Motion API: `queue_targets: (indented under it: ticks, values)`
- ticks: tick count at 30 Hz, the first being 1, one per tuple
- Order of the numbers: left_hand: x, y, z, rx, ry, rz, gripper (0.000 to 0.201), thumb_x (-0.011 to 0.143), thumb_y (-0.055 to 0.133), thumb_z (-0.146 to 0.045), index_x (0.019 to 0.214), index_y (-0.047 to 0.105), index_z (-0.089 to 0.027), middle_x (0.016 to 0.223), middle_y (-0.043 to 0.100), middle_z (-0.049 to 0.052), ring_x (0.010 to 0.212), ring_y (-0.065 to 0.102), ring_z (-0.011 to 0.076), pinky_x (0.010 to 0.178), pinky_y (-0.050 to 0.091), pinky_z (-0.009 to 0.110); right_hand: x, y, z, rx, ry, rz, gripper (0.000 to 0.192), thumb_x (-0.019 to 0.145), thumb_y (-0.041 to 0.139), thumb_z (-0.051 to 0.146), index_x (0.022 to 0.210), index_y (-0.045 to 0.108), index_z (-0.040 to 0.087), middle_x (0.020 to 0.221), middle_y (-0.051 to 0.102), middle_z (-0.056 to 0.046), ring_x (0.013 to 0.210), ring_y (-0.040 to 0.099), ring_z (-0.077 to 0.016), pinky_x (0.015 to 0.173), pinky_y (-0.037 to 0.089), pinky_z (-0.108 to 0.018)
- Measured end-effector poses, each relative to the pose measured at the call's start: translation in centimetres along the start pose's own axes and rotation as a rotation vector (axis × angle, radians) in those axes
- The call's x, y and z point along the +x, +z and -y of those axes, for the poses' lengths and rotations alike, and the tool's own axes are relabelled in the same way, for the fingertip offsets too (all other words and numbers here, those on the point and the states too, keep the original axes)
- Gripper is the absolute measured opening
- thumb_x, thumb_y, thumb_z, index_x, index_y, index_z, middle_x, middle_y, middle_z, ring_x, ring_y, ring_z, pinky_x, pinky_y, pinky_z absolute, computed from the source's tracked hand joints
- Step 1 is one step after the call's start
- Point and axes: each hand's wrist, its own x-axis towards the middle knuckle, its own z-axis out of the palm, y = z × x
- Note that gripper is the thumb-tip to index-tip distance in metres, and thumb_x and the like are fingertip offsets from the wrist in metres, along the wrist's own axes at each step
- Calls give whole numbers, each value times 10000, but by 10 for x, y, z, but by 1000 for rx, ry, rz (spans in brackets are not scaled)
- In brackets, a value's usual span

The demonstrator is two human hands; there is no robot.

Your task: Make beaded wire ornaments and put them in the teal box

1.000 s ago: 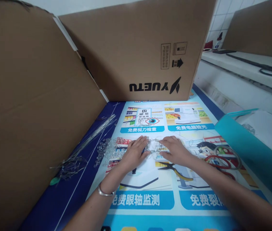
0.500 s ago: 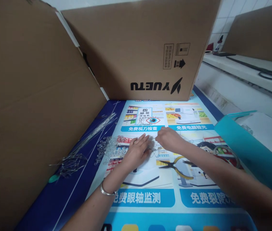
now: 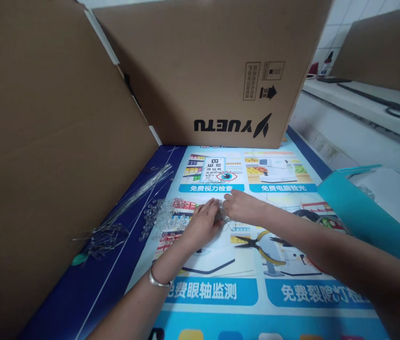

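My left hand is closed over the printed sheet, its thumb and fingertips pinching a small piece of clear beads on wire. My right hand is closed too and almost meets the left fingertips. It pinches what looks like thin wire, mostly hidden by the fingers. Just left of my left hand spreads a loose pile of clear beads. Yellow-handled pliers lie below my right forearm, jaws pointing left. A second dark tool tip shows beside them, partly hidden by that forearm.
A bundle of thin wires lies at the left on the dark blue border. Large cardboard panels stand at the left and back. A teal box with a bag inside sits at the right, before a ledge carrying a black cable.
My right hand has moved slightly left and down, closing the small gap to my left fingertips. My left hand stays nearly in place. The view has shifted slightly.
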Motion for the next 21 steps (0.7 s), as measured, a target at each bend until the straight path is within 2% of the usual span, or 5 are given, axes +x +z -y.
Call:
queue_targets:
  ticks: [3,8,12,16,21]
  values:
    - [-1,-1,-2,4,-3,1,379,797,538,-291,1145,427,-190,1328,417,125,1280,289,265,1003,267,478,-9,6,-7,44,72,-22,175,832,444,143,780,610,161,801,603,-78,885,467,-205,759,300,-340]
    - [-1,-2,-3,2,-3,7,348,801,540,-290,1121,439,-194,1327,424,117,1286,277,257,1004,269,473,-16,19,-11,181,311,-110,200,853,418,202,839,616,174,822,601,-66,862,490,-185,761,321,-310]
    - [-2,-3,-3,-6,1,7,300,812,525,-280,1091,450,-199,1340,407,114,1290,268,251,1003,268,477,-13,29,-13,308,482,-161,194,848,421,237,848,611,198,817,605,-29,814,514,-147,685,346,-248]
    - [-2,-4,-3,-9,1,9,267,815,521,-286,1059,460,-194,1358,383,117,1294,259,249,1004,270,475,-8,41,-14,401,637,-175,180,836,419,261,845,592,212,795,611,-1,701,523,-123,580,335,-225]
    - [-2,-3,-2,0,6,22,292,820,513,-294,1089,453,-196,1362,379,109,1296,253,249,1004,267,471,-2,49,-17,447,787,-162,177,823,421,298,829,581,221,747,618,7,675,528,-131,555,315,-227]
